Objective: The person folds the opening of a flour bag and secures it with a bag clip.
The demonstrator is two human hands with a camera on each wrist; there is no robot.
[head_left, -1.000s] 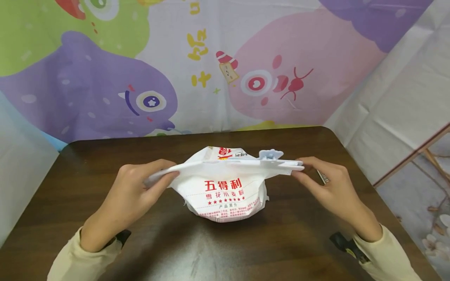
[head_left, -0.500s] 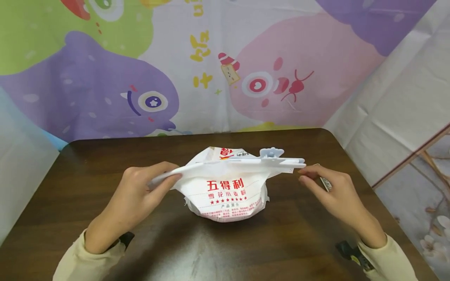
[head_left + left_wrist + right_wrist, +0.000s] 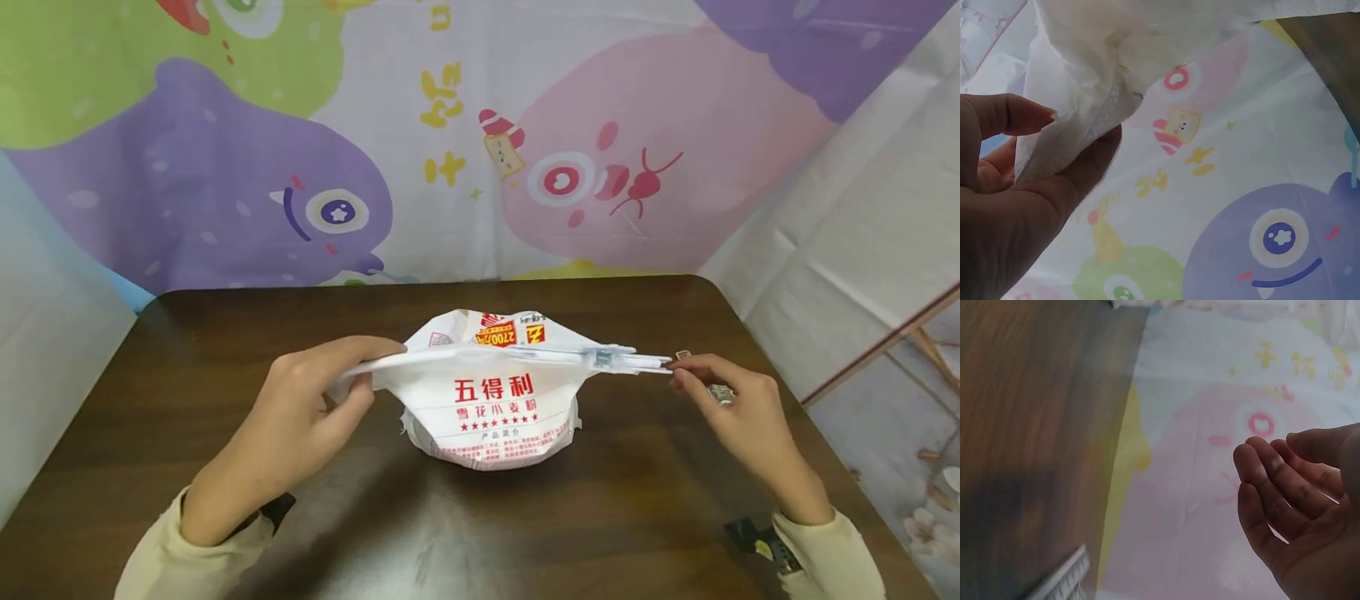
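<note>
A white flour bag (image 3: 495, 408) with red print sits in the middle of the wooden table, its top gathered into a flat fold. A whitish sealing clip (image 3: 630, 360) runs along the right part of that fold, with a pale blue piece on it. My left hand (image 3: 303, 408) pinches the left end of the fold between thumb and fingers; the left wrist view shows the white bag corner (image 3: 1066, 137) in its grip. At the clip's right end are the fingertips of my right hand (image 3: 742, 417). In the right wrist view its fingers are loosely bent, with nothing visible between them.
Behind the right hand shows a small silvery, ridged thing (image 3: 722, 393); a grey ridged strip (image 3: 1063, 581) appears low in the right wrist view. A cartoon-printed cloth (image 3: 465, 225) hangs behind the table (image 3: 225, 325), with pale cloth at both sides.
The flower-shaped tab that stood up from the clip no longer shows upright. My right hand came off the clip's end, moved right, and its fingertips are at that end again. My left fingers reach further over the fold.
</note>
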